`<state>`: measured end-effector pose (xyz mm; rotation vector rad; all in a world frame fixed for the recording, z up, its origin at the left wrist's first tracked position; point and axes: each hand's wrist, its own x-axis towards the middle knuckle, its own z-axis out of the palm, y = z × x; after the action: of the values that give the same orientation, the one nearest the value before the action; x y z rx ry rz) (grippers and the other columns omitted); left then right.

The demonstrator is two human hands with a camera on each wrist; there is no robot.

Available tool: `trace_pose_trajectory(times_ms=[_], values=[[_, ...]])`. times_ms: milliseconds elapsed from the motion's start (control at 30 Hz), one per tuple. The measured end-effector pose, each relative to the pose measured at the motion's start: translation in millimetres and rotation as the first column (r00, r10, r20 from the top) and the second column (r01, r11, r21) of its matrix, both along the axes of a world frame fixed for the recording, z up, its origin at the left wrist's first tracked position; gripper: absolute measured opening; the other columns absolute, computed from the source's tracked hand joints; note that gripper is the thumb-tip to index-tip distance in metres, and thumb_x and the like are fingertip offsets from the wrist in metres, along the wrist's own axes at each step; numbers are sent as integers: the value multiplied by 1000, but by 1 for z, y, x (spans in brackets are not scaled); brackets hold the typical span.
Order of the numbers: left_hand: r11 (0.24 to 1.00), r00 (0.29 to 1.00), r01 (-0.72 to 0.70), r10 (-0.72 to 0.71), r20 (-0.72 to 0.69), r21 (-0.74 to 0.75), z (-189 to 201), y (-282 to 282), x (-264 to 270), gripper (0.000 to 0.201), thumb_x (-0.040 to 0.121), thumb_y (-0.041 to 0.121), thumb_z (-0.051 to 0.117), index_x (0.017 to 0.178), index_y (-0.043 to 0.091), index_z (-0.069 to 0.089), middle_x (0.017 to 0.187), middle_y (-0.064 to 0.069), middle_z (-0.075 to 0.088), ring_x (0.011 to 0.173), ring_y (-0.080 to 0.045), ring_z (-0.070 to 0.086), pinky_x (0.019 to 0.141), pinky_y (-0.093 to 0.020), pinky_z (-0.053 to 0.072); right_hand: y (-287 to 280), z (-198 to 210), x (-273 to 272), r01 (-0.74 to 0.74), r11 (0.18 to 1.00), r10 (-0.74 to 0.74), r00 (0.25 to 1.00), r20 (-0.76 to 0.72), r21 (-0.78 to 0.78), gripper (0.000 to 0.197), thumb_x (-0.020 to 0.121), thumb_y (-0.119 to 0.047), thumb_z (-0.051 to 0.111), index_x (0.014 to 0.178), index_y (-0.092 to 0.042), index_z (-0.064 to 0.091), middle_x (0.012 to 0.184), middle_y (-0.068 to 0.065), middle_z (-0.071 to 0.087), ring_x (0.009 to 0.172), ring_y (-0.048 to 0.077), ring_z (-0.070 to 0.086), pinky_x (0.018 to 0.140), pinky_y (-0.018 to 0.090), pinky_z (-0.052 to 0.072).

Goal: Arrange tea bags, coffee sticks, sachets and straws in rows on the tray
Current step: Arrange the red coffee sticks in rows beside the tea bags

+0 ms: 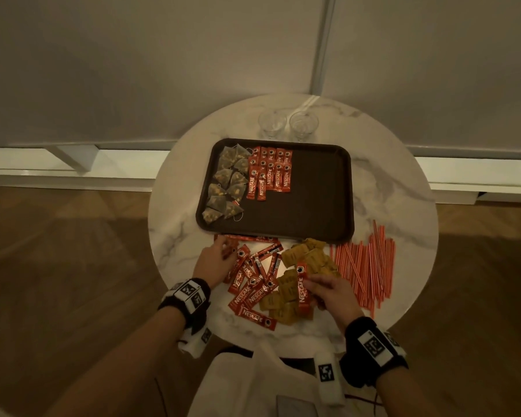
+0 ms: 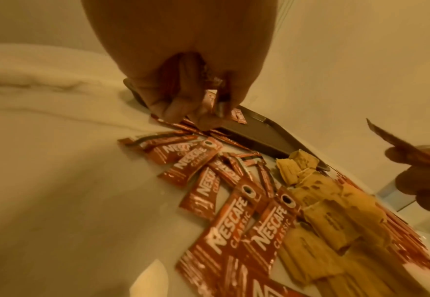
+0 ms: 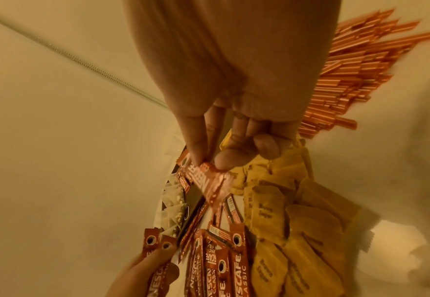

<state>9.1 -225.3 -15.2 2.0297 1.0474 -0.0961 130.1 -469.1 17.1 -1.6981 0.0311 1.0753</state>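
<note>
A dark brown tray [image 1: 313, 206] holds a column of pyramid tea bags [image 1: 227, 183] on its left and red coffee sticks [image 1: 269, 173] in rows beside them. In front of the tray lie a loose pile of coffee sticks [image 1: 253, 281], yellow sugar sachets [image 1: 301, 257] and red-striped straws [image 1: 364, 266]. My left hand [image 1: 215, 257] grips a few coffee sticks [image 3: 155, 241] at the tray's near left corner. My right hand [image 1: 319, 288] pinches one coffee stick [image 3: 208, 180] between thumb and fingers above the sachets.
The round marble table [image 1: 397, 191] stands against a pale wall. Two empty glasses [image 1: 271, 123] [image 1: 303, 124] stand behind the tray. The right half of the tray is bare. Wooden floor lies on both sides.
</note>
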Motion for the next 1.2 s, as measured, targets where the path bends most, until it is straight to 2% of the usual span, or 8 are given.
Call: trace_pose_trajectory(times_ms=[167,300,433,633,833,933,1033,1200], values=[[992,980,79,-59,-188,100,-12,-10,3,48,85,45,67,127,23,56,114,-2,69,98,-20,66,87,-35,54,15,-2,12,-37,999,37,999,13,-15,16,91,-13,64,107,-14,68,73,6,64,52,11,52,55,21,48],[987,971,107,-77,-226,119,-14,-10,5,48,86,37,67,129,20,54,119,-4,66,104,-22,64,88,-34,52,29,-2,25,-76,997,76,997,-27,-11,16,87,-9,68,103,-7,70,74,5,68,53,10,58,63,26,55],[996,979,69,-56,-195,62,-16,-4,4,52,86,33,68,133,20,51,120,-5,66,105,-23,64,89,-33,51,50,1,43,-101,995,101,995,-4,-21,15,81,-6,74,96,-5,71,84,10,74,57,12,64,59,22,56],[999,986,21,-27,-165,-37,-22,6,3,50,83,34,72,130,24,57,115,1,70,99,-16,67,90,-38,55,89,-1,76,-89,994,94,993,75,-68,7,79,-7,76,85,-7,71,82,8,73,66,14,66,58,16,54],[990,999,-27,21,-47,-139,-15,21,1,18,87,38,67,98,24,73,85,9,74,75,-4,69,78,-34,59,137,-20,106,-105,964,154,970,191,-243,5,79,-15,78,79,-15,74,84,2,73,70,11,65,62,21,53],[978,999,54,-54,3,-202,-5,25,-1,16,90,37,66,94,23,72,76,7,72,66,-5,68,71,-32,59,159,-28,122,-110,947,185,955,232,-303,9,79,-15,78,73,-18,72,80,3,73,62,9,63,61,22,51],[962,990,143,-142,18,-233,0,34,-1,19,91,37,65,101,22,71,81,8,72,69,-4,68,71,-31,59,182,-32,136,-112,928,212,943,257,-357,11,81,-14,76,73,-18,71,81,0,72,61,10,62,59,20,48],[951,991,108,-81,104,-289,20,52,15,16,91,31,66,106,30,70,93,19,70,84,4,68,81,-17,55,215,-41,154,-141,903,275,916,292,-406,3,84,-15,74,82,-13,73,81,-2,69,56,11,61,52,17,46]])
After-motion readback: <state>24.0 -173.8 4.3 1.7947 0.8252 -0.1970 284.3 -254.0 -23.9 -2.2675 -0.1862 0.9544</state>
